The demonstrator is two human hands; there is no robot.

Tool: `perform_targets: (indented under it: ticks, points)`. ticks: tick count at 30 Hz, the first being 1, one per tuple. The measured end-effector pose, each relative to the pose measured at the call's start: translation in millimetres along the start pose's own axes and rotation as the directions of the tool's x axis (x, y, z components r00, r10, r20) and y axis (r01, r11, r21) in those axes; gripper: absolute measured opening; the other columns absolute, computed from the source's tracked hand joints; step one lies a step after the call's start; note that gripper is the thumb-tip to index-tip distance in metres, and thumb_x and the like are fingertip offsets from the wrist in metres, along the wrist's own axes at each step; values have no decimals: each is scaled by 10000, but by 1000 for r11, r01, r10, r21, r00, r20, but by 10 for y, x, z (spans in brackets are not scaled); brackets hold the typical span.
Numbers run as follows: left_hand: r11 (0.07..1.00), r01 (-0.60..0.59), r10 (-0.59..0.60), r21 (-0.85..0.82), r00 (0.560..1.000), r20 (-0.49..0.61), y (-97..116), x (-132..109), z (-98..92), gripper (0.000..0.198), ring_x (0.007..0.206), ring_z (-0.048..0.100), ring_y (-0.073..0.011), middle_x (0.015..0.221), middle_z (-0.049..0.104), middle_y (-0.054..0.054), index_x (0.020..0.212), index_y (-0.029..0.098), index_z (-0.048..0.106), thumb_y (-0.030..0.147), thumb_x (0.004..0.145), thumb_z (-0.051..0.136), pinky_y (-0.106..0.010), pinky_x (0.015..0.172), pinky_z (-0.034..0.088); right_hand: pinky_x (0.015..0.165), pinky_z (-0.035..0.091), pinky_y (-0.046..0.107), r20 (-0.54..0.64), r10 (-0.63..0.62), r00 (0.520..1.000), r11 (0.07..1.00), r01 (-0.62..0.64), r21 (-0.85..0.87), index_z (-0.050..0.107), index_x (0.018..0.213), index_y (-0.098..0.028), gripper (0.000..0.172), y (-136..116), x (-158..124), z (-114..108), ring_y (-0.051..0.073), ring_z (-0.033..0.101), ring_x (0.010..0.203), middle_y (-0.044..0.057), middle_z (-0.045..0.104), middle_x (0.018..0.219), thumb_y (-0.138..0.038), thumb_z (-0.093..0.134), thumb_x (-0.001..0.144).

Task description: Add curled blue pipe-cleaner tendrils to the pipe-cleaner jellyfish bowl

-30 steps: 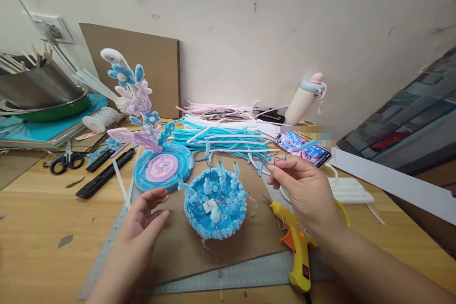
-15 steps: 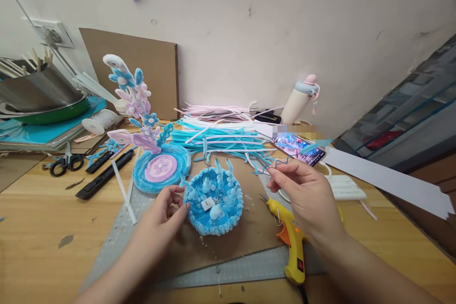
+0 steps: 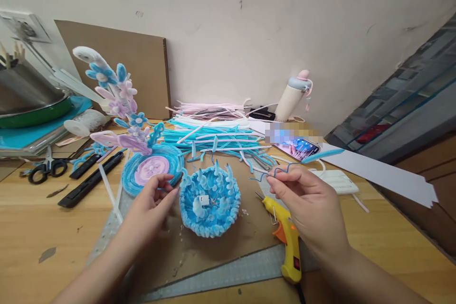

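Since a moment ago our left hand (image 3: 151, 202) has closed in and we are now touching the blue pipe-cleaner bowl (image 3: 209, 201) rim just right of its fingers, while our right hand (image 3: 308, 202) is pinching the wavy blue pipe cleaner (image 3: 285, 167), which runs left to right above that bowl's right side.

I can read no word, brand or number on anything in front of me; the phone (image 3: 299, 147) lying beyond my right hand (image 3: 313, 209) shows a lit picture, but part of it is blurred out and no writing on it can be made out; the small white tag (image 3: 198, 201) inside the blue pipe-cleaner bowl (image 3: 210, 199) carries a dark mark too small to read; the yellow glue gun (image 3: 287, 242) shows only a red switch, with no legible label; the pale bottle (image 3: 292, 97) by the wall bears no print that I can tell.
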State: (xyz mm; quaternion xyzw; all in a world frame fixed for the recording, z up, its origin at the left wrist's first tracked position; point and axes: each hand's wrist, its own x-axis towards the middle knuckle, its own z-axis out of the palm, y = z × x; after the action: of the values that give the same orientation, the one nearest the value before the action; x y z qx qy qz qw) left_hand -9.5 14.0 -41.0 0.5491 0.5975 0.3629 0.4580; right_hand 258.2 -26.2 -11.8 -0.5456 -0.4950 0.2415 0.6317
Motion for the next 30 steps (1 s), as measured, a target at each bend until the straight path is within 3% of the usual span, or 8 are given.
perform_targets:
  ticks: [7,12,18,20,22,25,27,30]
  points:
    - [993,-44,37,106,997,72,15,-143,9,296,726,613,-200,794,615,10,1061,222,550,358,804,603,-315,673,493,583,536,269,15,70,997,994,-71,85,690,694,-215,107,18,2,21,134,592,627,9,646,750,-257,788,706]
    - [988,-96,84,124,991,100,146,90,76,234,731,618,-208,797,649,-2,943,195,612,256,718,630,-301,661,473,679,551,291,21,47,999,997,-48,62,694,688,-215,84,27,-52,0,168,634,757,15,652,768,-220,775,706]
    - [988,-137,129,65,984,124,163,400,138,323,714,626,-217,800,678,-28,948,169,636,418,743,622,-314,632,488,741,547,268,43,16,999,998,-18,59,680,693,-228,96,57,-161,-20,148,643,789,-6,653,771,-183,747,745]
    - [987,-149,146,60,988,56,150,421,117,330,731,624,-228,842,678,-47,946,170,632,428,742,615,-336,644,494,726,545,254,41,8,999,998,-10,56,674,693,-228,102,76,-193,-21,139,637,780,-8,650,781,-176,740,751]
    - [980,-185,191,70,977,-91,146,372,80,300,810,607,-232,913,648,-50,977,189,611,407,771,598,-349,707,484,719,544,249,38,13,999,999,-15,42,674,704,-229,97,95,-214,-21,139,635,785,-7,650,795,-177,737,757]
    - [956,-277,292,93,906,-305,151,191,42,249,914,562,-211,984,579,-19,1048,251,537,397,846,552,-329,784,455,730,540,252,23,15,1000,1000,-15,11,679,718,-233,90,109,-223,-18,141,634,805,-6,652,812,-179,732,765]
    - [943,-314,333,112,886,-322,137,53,44,220,879,553,-194,965,564,-3,1039,270,528,381,852,564,-313,766,450,734,537,253,11,-5,1000,1000,5,-6,680,722,-236,92,105,-218,-9,139,631,801,-8,653,811,-173,731,765]
    - [886,-384,437,259,878,-194,69,-100,63,198,788,518,-175,947,552,1,1033,266,529,304,847,586,-313,725,437,704,536,247,16,-38,999,999,39,-30,679,713,-237,100,100,-204,19,141,628,788,-9,654,803,-164,727,761]
